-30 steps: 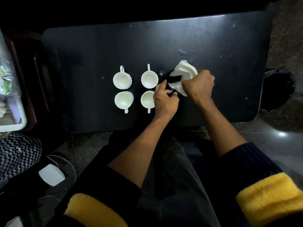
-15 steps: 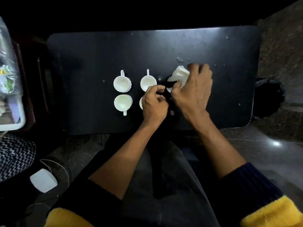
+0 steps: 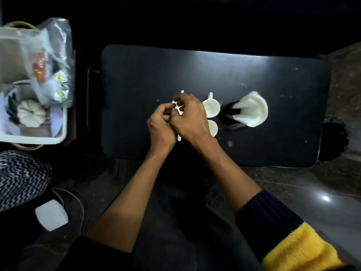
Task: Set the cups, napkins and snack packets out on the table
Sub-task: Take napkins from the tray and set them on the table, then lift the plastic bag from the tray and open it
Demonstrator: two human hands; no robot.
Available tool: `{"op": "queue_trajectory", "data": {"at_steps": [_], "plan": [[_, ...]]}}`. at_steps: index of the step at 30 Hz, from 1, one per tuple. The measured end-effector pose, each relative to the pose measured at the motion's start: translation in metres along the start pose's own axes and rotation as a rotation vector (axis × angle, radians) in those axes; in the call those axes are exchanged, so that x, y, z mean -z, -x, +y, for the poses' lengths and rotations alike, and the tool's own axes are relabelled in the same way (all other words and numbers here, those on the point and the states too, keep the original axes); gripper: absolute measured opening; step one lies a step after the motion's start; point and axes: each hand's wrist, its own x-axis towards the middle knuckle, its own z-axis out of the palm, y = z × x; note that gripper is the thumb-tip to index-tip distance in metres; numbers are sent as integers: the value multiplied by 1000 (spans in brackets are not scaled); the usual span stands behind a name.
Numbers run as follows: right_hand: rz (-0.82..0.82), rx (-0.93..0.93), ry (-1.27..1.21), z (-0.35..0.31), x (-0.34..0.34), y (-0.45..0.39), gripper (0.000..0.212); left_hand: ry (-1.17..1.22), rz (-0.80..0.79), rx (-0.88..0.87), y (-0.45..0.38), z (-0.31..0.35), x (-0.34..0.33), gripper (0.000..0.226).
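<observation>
Two white cups stand in the middle of the black table. Two more cups beside them on the left are mostly hidden under my hands. Right of the cups, white napkins fan out of a black holder. My left hand has its fingers curled tight and nothing shows in it. My right hand arches over the far left cup with fingers loosely bent; I cannot tell whether it touches the cup. The two hands meet. Snack packets lie in a clear bag at the far left.
A white tray left of the table holds the bag, a white pumpkin-shaped thing and other items. A zigzag-patterned cushion and a white box with a cable lie on the floor at the lower left.
Both hands have let go of the napkins and holder and moved left over the left pair of cups. The view has swung left, so the tray now shows more fully.
</observation>
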Motion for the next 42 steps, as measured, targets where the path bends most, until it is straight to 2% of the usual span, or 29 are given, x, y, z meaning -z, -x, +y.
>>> {"op": "queue_trajectory", "data": {"at_steps": [5,9,12,16,21,24,28,30,32,35,37,40,42], "plan": [[-50,4,3,-70,-64,-12,33,75,64,38,-37,10,88,52],[-106,58,-10,-133,-124,-22,33,-17,119,-30,-74,8,171,27],[-158,76,-30,-176,-166,-31,44,-113,190,-19,-103,4,232,34],[-183,67,-16,-213,-210,-49,42,-183,296,14,-136,1,289,35],[-80,20,42,-237,-245,-74,61,-300,466,0,-168,-3,325,32],[-57,-90,24,-241,-259,-87,72,-360,367,88,-185,-6,334,44],[-86,-312,-157,-237,-268,-96,79,-210,167,173,-197,-7,331,45],[-62,-314,-227,-234,-268,-97,64,-187,162,186,-198,-5,328,46],[-71,-286,-290,-232,-267,-97,39,-107,200,207,-200,-5,328,44],[-176,-335,-570,-235,-264,-96,16,59,227,222,-199,-3,328,27],[-203,-365,-704,-240,-253,-94,12,208,229,227,-195,1,326,18],[-211,-361,-790,-237,-226,-85,21,447,262,252,-185,8,320,33],[-253,-328,-868,-227,-206,-72,20,550,226,298,-176,10,317,44]]}}
